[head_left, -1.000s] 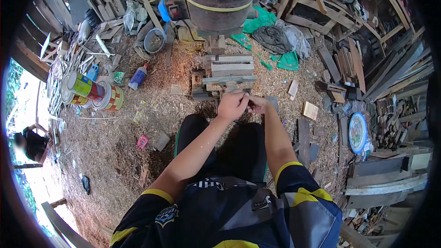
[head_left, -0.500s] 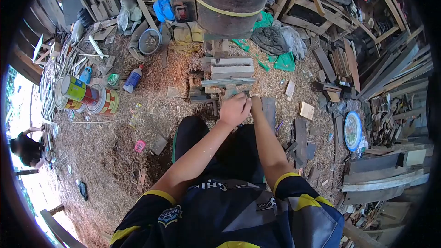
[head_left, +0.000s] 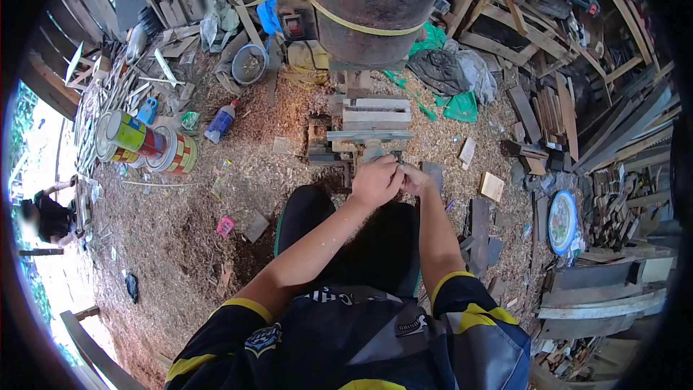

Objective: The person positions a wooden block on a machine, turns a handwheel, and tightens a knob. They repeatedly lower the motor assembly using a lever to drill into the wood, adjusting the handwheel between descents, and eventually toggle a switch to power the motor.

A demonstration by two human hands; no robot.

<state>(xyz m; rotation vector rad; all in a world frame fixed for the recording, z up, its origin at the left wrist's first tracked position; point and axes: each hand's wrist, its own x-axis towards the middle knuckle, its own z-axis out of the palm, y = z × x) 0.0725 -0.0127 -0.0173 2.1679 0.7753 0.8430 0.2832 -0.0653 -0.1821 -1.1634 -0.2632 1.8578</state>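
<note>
My left hand point(head_left: 377, 181) is closed, its fingers curled in front of the wooden bench fixture point(head_left: 375, 117). My right hand point(head_left: 414, 180) presses against it from the right, also with bent fingers. Whatever is between the fingers is too small and too covered to make out. Just beyond both hands, a long flat bar point(head_left: 370, 135) crosses the near side of the fixture. Pale wooden blocks lie side by side behind that bar. Beside the right hand a grey board point(head_left: 433, 172) is partly visible.
A large dark drum point(head_left: 375, 11) with a yellow strap stands behind the fixture. Paint cans point(head_left: 135, 135), a blue bottle point(head_left: 220, 123) and a bucket point(head_left: 249, 65) are on the left. Wood scraps point(head_left: 478, 227) and a round blue-rimmed lid point(head_left: 562, 222) lie right. Another person point(head_left: 54, 213) is at far left.
The whole view has shifted, so the scene sits slightly right and lower. My right hand has turned at the wrist and drawn a little back toward me, showing more of its back and fingers.
</note>
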